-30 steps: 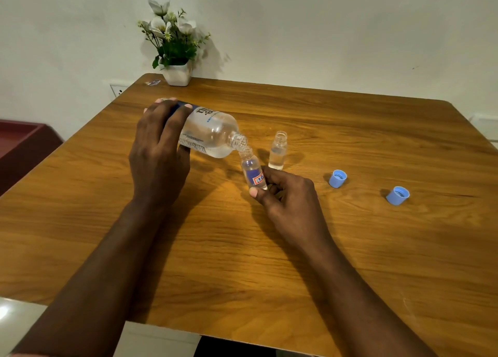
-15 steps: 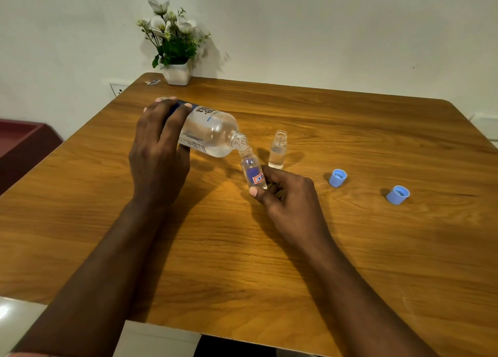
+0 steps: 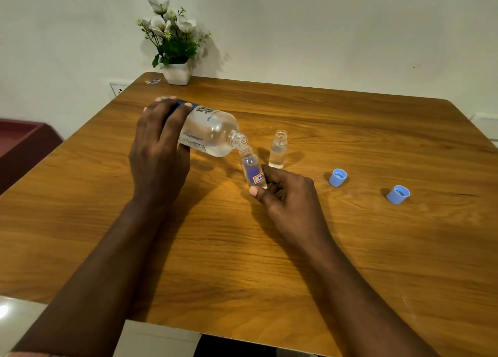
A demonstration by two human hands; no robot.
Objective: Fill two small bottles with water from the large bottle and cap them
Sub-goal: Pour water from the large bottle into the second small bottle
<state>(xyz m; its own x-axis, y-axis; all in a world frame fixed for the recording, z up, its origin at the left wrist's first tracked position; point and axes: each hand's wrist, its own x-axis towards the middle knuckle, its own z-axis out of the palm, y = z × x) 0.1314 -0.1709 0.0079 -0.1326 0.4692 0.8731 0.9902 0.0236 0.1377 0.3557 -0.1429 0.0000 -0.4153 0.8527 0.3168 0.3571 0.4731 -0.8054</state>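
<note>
Left hand (image 3: pixel 159 152) grip clamped round the large bottle (image 3: pixel 210 133), long axis near horizontal, mouth meeting the neck of the tilted small bottle (image 3: pixel 252 168) pinched in the right hand (image 3: pixel 285 192) grip.

Covered, cropped and unreadable parts

The left hand (image 3: pixel 159 152) covers the rear half of the large bottle (image 3: pixel 213 133) and part of its label. Fingers of the right hand (image 3: pixel 288 195) hide the base of the small bottle (image 3: pixel 252 168). The bench (image 3: pixel 350 249) runs off the right and lower edges. The tiny item (image 3: pixel 153 81) beside the pot (image 3: pixel 177 73), upper left, is too small to identify.
</note>
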